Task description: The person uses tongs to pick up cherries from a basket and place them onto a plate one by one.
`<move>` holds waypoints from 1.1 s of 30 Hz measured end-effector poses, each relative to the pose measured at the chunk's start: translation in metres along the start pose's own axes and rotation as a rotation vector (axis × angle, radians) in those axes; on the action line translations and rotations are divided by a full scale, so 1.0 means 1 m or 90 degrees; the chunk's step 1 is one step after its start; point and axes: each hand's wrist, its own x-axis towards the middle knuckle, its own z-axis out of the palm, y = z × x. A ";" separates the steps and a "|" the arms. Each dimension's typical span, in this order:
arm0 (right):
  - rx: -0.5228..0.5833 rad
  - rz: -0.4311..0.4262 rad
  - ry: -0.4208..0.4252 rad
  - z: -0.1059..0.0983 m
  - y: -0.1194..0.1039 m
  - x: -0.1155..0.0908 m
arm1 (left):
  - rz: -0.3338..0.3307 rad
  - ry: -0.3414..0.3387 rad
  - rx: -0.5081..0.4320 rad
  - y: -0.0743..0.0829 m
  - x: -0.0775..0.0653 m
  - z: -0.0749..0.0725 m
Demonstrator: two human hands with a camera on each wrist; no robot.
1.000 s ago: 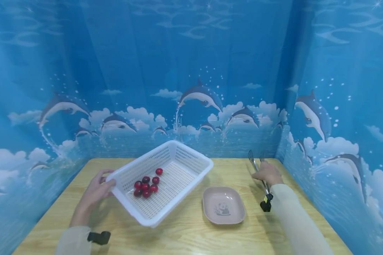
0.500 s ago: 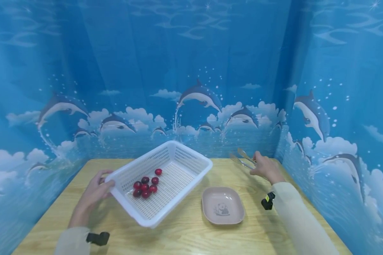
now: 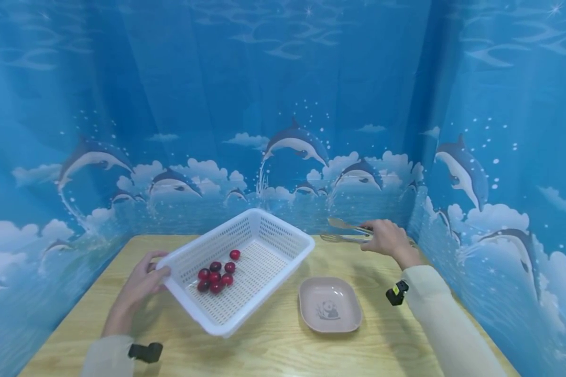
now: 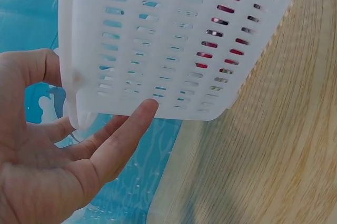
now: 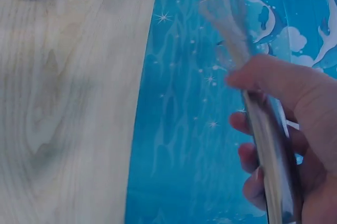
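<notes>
My left hand (image 3: 140, 283) grips the near-left end of a white perforated plastic basket (image 3: 271, 262), which is held tilted. Several dark red cherries (image 3: 215, 276) lie in it, mostly clustered toward the left hand. In the left wrist view, the fingers (image 4: 121, 142) support the basket's slotted end wall (image 4: 158, 50) from outside and below, while the red of the cherries shows through the slots. At right, my right hand (image 3: 388, 242) holds metal tongs (image 3: 341, 239) above the table. Their two arms are spread apart and point left. The right wrist view shows the fingers wrapped around the tongs' handle (image 5: 271, 150).
A square pinkish plate (image 3: 318, 290) with a panda print sits on the wooden table (image 3: 273, 351), between basket and right arm. Blue dolphin-print curtains (image 3: 283, 104) enclose the back and both sides. Dark wrist cameras are strapped at both sleeves.
The right hand has swung the tongs from pointing away to pointing left, lifting them somewhat. The left hand, basket, cherries and plate have stayed in place.
</notes>
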 end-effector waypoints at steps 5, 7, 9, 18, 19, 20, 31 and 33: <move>-0.003 -0.036 0.047 -0.005 -0.008 -0.002 | -0.007 -0.002 0.007 0.001 0.000 0.000; -0.005 -0.051 0.055 -0.006 -0.011 -0.003 | -0.009 -0.003 0.010 0.001 0.001 -0.001; -0.004 -0.063 0.060 -0.008 -0.014 -0.003 | -0.009 -0.003 0.010 0.001 0.001 -0.001; 0.000 -0.166 0.116 -0.005 -0.028 -0.003 | -0.004 -0.006 -0.011 -0.001 0.001 -0.002; 0.008 -0.187 0.126 -0.005 -0.030 -0.001 | -0.002 -0.007 -0.016 -0.001 0.001 -0.002; 0.017 -0.207 0.137 -0.004 -0.031 0.000 | -0.001 -0.008 -0.016 -0.002 0.001 -0.002; 0.002 -0.294 0.169 -0.008 -0.060 0.010 | -0.007 -0.006 -0.018 -0.004 0.003 -0.001; -0.008 -0.303 0.171 -0.010 -0.068 0.011 | -0.009 -0.005 -0.016 -0.004 0.003 -0.001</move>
